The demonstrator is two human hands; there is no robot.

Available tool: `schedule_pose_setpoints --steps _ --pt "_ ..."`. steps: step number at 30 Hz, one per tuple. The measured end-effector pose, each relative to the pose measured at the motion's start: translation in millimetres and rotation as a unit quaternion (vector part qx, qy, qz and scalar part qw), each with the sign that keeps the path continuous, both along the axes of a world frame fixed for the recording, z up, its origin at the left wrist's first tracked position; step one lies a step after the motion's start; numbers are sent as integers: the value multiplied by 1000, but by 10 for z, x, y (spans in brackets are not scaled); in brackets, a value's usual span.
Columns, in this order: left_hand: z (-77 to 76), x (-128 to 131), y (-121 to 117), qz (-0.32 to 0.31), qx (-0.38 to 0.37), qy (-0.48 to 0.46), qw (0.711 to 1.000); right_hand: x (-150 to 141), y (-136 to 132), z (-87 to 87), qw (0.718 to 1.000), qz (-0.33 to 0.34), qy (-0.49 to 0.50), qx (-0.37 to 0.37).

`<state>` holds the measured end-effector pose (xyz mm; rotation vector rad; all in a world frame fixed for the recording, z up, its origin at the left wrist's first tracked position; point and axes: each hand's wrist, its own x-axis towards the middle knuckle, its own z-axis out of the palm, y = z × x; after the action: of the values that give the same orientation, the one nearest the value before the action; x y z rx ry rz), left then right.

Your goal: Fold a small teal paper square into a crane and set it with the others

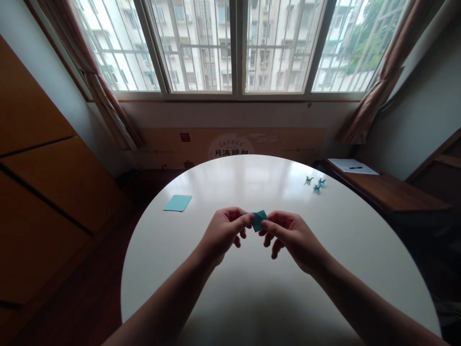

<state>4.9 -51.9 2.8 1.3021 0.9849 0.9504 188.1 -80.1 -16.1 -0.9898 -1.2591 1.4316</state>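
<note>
You have the paper (259, 221) between your two hands, over the white table (154, 274), roughly straight ahead of you. It is teal and folded small, with angled edges showing between your thumbs. Your left hand (228, 230) pinches its left end, thumb on the near face; your right hand (288, 235) pinches its right side the same way. The lower fingers of both hands curl loosely below it, clear of the paper. How your index fingers sit behind it you cannot tell, as the thumbs and paper cover them.

To the left, well apart from your hands, a pale blue square (177, 203) lies flat on the table. Toward the far right edge stand three small folded birds, close together: a green bird (309, 180) and two blue birds (317, 189). Beyond the table on the right, a sheet (353, 166) lies on a brown desk (406, 194), with a dark pen (356, 167) on it.
</note>
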Motion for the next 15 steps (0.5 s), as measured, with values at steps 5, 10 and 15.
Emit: schedule_pose_setpoints --steps 5,10,15 --pt "19 12 -14 -17 -11 -3 1000 -41 -21 -1 999 -8 30 -17" --pt "7 8 -13 -2 18 13 1000 -51 -22 -2 1000 8 7 -24" --pt "-52 22 -3 12 65 63 996 -33 -6 -1 1000 -20 0 -7"
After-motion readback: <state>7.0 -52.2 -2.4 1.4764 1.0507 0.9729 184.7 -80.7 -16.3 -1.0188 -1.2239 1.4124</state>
